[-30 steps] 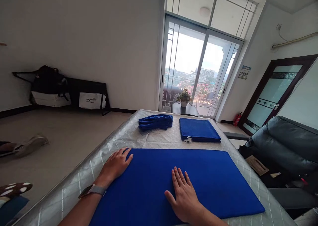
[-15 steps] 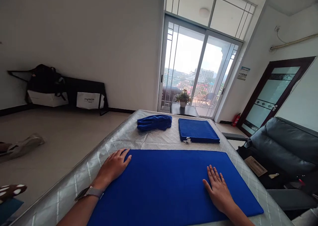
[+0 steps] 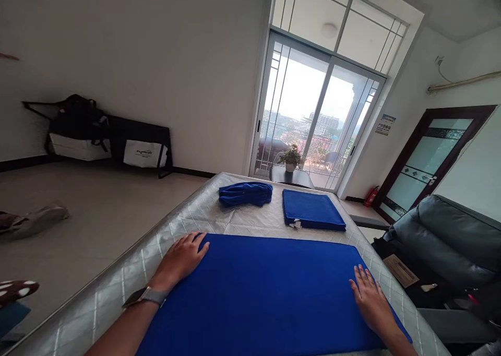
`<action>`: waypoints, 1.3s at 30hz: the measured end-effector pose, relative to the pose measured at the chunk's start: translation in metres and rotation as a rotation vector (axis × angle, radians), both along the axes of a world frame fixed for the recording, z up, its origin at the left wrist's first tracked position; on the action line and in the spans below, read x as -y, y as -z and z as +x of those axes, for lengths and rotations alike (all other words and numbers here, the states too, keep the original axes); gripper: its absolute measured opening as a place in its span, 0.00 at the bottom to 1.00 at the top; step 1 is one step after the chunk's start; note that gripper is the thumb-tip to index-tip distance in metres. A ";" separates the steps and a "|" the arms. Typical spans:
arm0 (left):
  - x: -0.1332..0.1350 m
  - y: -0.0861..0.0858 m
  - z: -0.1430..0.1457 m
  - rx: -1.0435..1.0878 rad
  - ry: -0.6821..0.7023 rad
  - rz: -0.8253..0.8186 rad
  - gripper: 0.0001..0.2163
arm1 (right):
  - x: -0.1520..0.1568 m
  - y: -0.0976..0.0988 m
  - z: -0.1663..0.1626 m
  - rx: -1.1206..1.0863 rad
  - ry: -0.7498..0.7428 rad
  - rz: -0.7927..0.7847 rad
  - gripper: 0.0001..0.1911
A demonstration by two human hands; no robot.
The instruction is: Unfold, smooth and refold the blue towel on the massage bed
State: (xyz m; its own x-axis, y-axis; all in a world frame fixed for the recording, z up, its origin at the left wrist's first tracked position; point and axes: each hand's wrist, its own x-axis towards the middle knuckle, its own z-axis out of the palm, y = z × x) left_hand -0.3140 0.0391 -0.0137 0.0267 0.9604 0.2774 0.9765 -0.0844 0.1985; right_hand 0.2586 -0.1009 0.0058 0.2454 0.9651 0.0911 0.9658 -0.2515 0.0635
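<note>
Both hands lie flat, palms down, on the big blue towel (image 3: 270,293) spread across the quilted worktop (image 3: 117,288). The left hand (image 3: 180,259), with a grey watch (image 3: 145,296) on its wrist, rests on the towel's far left corner, fingers loosely spread, its grip open and clasping nothing. The right hand (image 3: 371,301) presses the towel's right edge, fingers splayed, its grip likewise open. Beyond the towel lie a rolled towel (image 3: 245,193) and a folded towel (image 3: 312,210) whose small white tag (image 3: 296,224) is too small to read. A white bag (image 3: 144,153) by the wall carries dark lettering that cannot be made out.
</note>
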 end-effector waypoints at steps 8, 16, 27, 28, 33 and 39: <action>-0.002 0.004 -0.001 0.017 0.003 0.043 0.30 | -0.021 -0.029 -0.226 -0.352 -0.725 -0.138 0.35; 0.001 0.000 0.000 0.008 -0.010 0.012 0.30 | -0.079 -0.019 -0.285 -0.401 -0.771 -0.122 0.37; -0.001 0.004 -0.002 0.059 -0.008 0.022 0.31 | -0.103 -0.013 -0.054 -0.187 -0.311 -0.110 0.35; -0.001 0.004 -0.001 0.049 -0.008 0.025 0.31 | -0.103 -0.011 -0.030 -0.166 -0.266 -0.099 0.35; -0.001 0.001 0.000 0.026 -0.015 0.026 0.31 | -0.101 -0.001 0.051 -0.137 -0.114 -0.046 0.33; -0.005 0.002 -0.002 -0.005 -0.008 0.005 0.31 | -0.109 0.014 0.072 -0.164 -0.086 -0.025 0.34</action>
